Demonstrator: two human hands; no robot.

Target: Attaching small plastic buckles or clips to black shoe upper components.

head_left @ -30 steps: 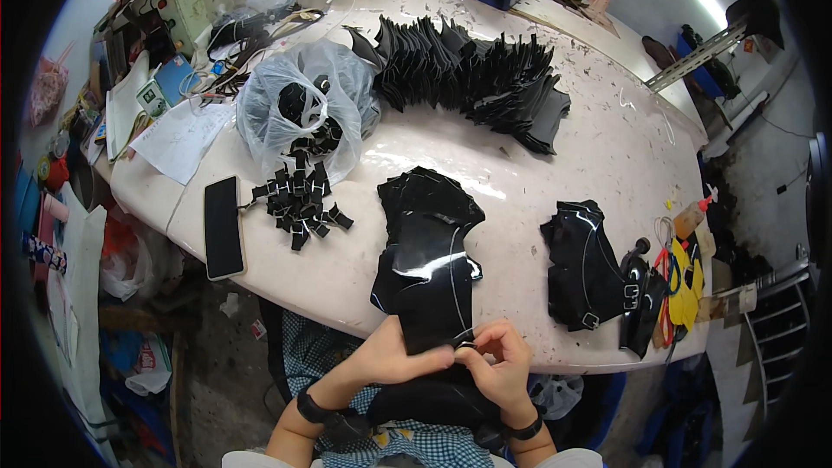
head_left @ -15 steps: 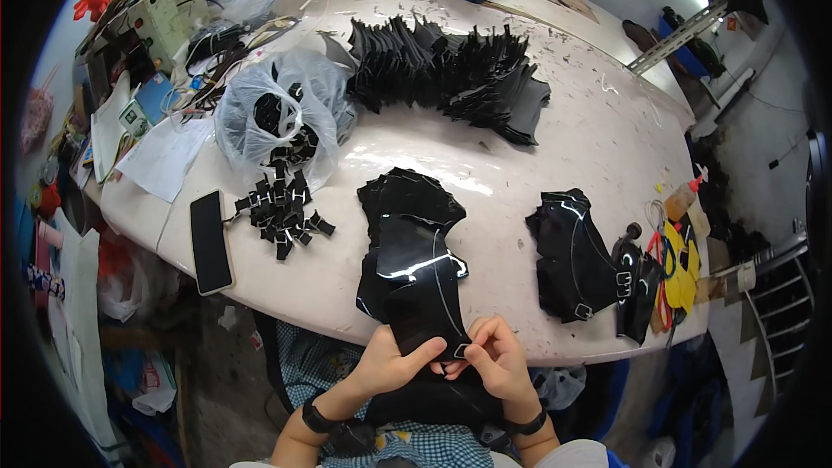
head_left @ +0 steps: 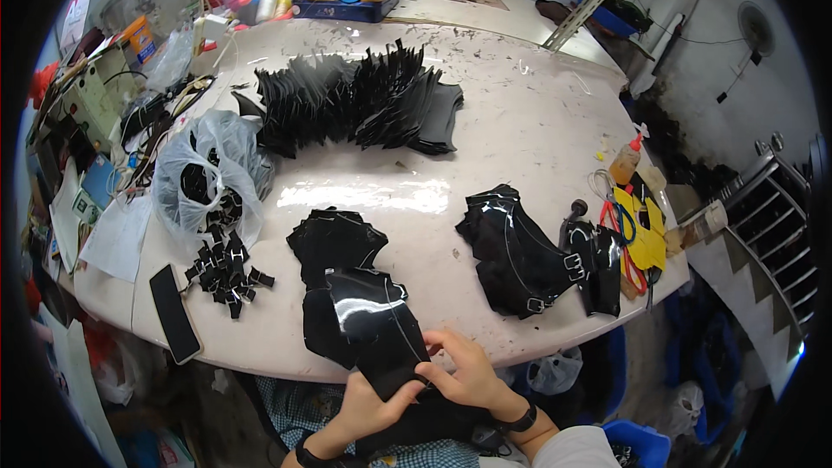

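My left hand (head_left: 373,407) grips the near end of a glossy black leather piece (head_left: 368,303), thumb on top. My right hand (head_left: 464,373) pinches the right edge of that same end, with its index finger reaching up along the side. The piece has a pale line along its right side, and its far part lies over more black leather pieces (head_left: 334,238) on the table. My fingers cover its near tip. To the right are finished-looking black pieces (head_left: 511,251) with small silver buckles (head_left: 574,267). Small black straps with buckles (head_left: 227,273) lie in a heap at left.
A long row of stacked black pieces (head_left: 347,104) stands at the back. Left are a clear plastic bag (head_left: 208,173) and a phone (head_left: 173,314). At right lie a hammer (head_left: 574,210), yellow-handled tools (head_left: 643,238) and a red-tipped bottle (head_left: 626,160). The table edge (head_left: 286,371) runs before me.
The view has swung right. My right hand has shifted its hold up the piece's right edge. The small buckle seen between my fingers at the near tip is now hidden.
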